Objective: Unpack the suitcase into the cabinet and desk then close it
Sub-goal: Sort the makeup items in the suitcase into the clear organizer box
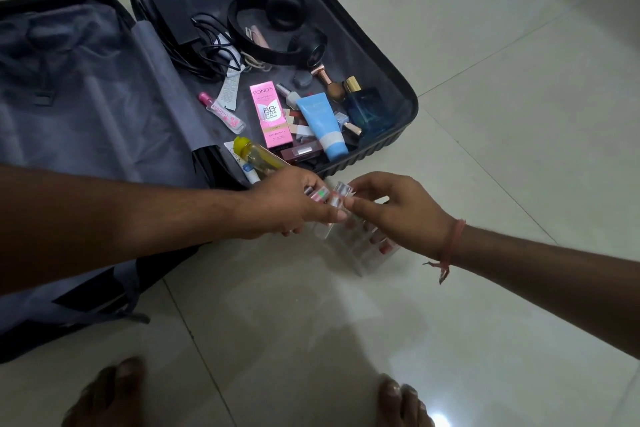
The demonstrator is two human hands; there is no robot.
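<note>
The black hard-shell suitcase [398, 80] is lying wide open on the pale tiled floor [485, 45], and everything else is sitting in or beside it. In its right half, black headphones [256, 28] are lying near the far end, with a tangle of black cables [204, 45] just beside them toward the hinge. Nearer the person, a pink Pond's BB cream box [272, 114] is lying beside a light blue tube [323, 125], with a dark blue perfume bottle [363, 104] against the suitcase's outer wall. A yellow-capped clear bottle [256, 154] is lying at the near edge, partly hidden by the left hand. The left half, lined in grey, is showing only straps.

On the floor just outside the suitcase's near rim, a clear acrylic lipstick organizer [360, 243] is standing with reddish lipsticks in its slots; both hands are covering its far end.

The left hand [294, 204] is reaching across from over the suitcase, its grip curled around several small lipstick tubes [320, 196]. The right hand [401, 208], a red thread on its wrist, is meeting it, fingers pinching one clear-capped tube [343, 189] at the top. Two bare feet are showing on the floor nearest the camera.
</note>
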